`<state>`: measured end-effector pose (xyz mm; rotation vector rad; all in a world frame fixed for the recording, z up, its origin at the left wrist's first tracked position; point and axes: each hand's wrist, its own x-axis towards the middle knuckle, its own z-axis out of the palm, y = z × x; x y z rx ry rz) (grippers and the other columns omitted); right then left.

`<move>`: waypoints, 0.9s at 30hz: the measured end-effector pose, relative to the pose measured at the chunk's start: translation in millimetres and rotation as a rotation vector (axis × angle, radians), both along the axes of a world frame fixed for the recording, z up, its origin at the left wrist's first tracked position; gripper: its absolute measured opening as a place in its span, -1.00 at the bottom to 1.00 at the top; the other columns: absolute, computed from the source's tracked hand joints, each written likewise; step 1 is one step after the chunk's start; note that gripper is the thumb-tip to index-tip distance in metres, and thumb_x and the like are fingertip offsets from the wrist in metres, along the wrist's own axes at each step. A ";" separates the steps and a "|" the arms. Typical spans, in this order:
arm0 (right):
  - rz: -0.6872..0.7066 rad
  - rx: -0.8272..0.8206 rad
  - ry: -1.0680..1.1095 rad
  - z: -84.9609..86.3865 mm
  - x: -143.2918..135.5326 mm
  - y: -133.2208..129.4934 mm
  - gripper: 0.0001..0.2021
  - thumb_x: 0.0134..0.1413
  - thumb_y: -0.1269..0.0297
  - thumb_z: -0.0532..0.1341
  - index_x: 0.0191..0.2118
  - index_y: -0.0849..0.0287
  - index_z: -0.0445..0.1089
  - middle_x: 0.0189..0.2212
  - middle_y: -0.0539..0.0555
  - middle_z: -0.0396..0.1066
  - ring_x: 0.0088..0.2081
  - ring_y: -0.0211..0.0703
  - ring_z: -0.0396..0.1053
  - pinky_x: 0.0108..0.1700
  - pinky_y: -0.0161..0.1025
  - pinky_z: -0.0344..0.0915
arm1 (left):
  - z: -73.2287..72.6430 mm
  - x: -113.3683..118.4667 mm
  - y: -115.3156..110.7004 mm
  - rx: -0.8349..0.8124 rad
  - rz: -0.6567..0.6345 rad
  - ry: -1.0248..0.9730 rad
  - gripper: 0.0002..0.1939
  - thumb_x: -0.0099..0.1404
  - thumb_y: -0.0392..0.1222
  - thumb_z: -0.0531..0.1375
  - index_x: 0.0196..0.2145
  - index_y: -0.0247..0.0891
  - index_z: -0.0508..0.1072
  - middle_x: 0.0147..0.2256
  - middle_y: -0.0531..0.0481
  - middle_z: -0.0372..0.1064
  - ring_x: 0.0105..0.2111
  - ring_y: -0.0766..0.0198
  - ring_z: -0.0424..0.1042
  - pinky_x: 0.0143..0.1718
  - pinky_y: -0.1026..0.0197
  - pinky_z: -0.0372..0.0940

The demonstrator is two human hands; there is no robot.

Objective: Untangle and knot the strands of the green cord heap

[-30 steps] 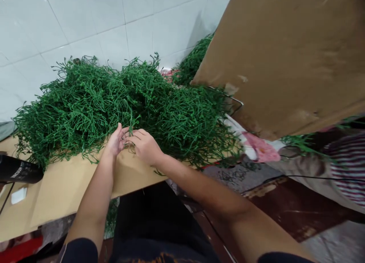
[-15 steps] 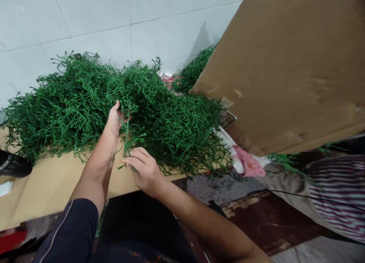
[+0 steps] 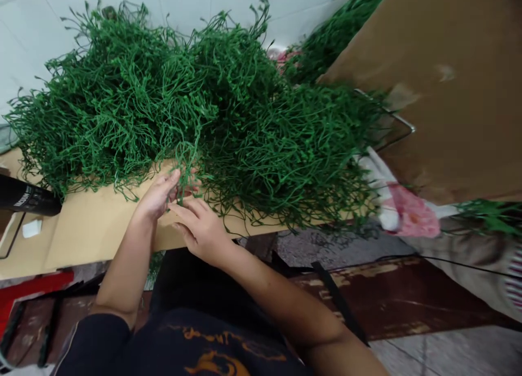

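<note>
The heaped green stems in front of me look like moulded plastic, thin and smooth, with a faint sheen along their strands. Under them, the counter (image 3: 89,226) shows a tan cardboard surface, flat and matt. The big brown cardboard sheet (image 3: 460,104) to my right is dull too, but scuffed, with rough pale patches. Against it, a bent metal rod (image 3: 398,117) gleams. The pink-and-white cloth (image 3: 416,210) looks soft and lustreless. My dark shirt (image 3: 159,346) is matt fabric with an orange print. The black bottle (image 3: 35,198) has a smooth skin, and the pale wall (image 3: 24,44) is smooth tile.
</note>
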<state>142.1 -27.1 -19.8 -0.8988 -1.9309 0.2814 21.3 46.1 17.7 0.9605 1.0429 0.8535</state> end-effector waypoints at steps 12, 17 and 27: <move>-0.016 -0.602 0.627 -6.7 32.9 19.3 -0.74 0.13 0.10 0.08 -0.25 0.17 0.34 -0.38 0.08 0.39 -0.36 -0.27 0.33 -0.32 -0.27 0.30 | -24.9 16.4 -22.4 0.116 0.141 0.034 -0.86 0.07 -0.19 0.23 -0.44 -0.31 0.38 -0.62 0.14 0.19 -0.58 0.49 0.15 -0.49 0.37 0.07; 0.124 -0.857 0.909 -18.0 20.9 44.8 -0.47 -0.22 -0.22 0.21 -0.27 0.15 0.28 -0.48 -0.03 0.30 -0.43 -0.32 0.27 -0.35 -0.29 0.30 | -24.9 18.1 -35.3 0.186 0.000 0.139 -0.78 0.12 -0.08 0.18 -0.53 -0.28 0.34 -0.66 0.12 0.18 -0.59 0.44 0.13 -0.46 0.31 0.07; 0.144 -0.944 0.988 -7.2 17.2 50.6 -0.65 -0.17 -0.02 0.26 -0.43 0.14 0.20 -0.60 -0.12 0.17 -0.57 -0.42 0.09 -0.59 -0.40 0.06 | -25.0 17.5 -53.2 0.269 -0.201 0.425 -0.76 0.23 -0.17 0.05 -0.55 -0.25 0.34 -0.62 0.05 0.30 -0.55 0.36 0.26 -0.42 0.28 0.16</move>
